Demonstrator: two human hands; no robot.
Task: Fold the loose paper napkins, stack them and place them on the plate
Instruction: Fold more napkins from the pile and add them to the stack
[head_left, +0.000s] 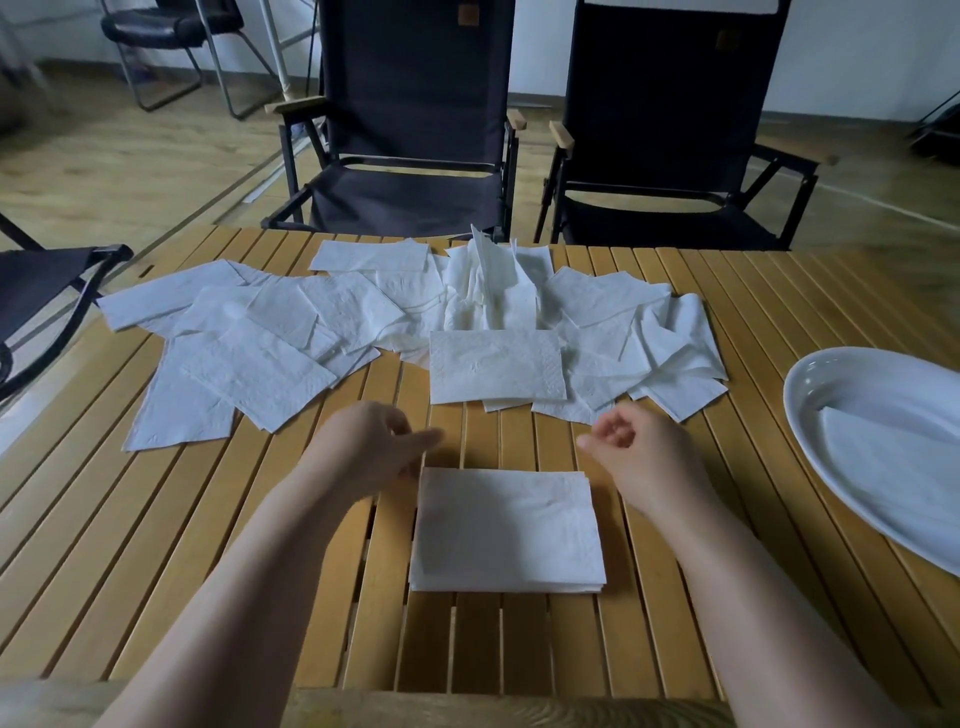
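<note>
You are holding your left hand (374, 449) and right hand (647, 460) empty, both loosely curled, flanking the folded napkin stack (506, 530) on the tabletop (208, 519); loose napkins (332, 322) are lying beyond it, the plate (831, 371) at right

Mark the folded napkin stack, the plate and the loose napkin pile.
folded napkin stack (506, 530), head view, centre of top sheet.
plate (810, 379), head view, bare left rim.
loose napkin pile (337, 317), head view, flat sheet left of centre.
</note>
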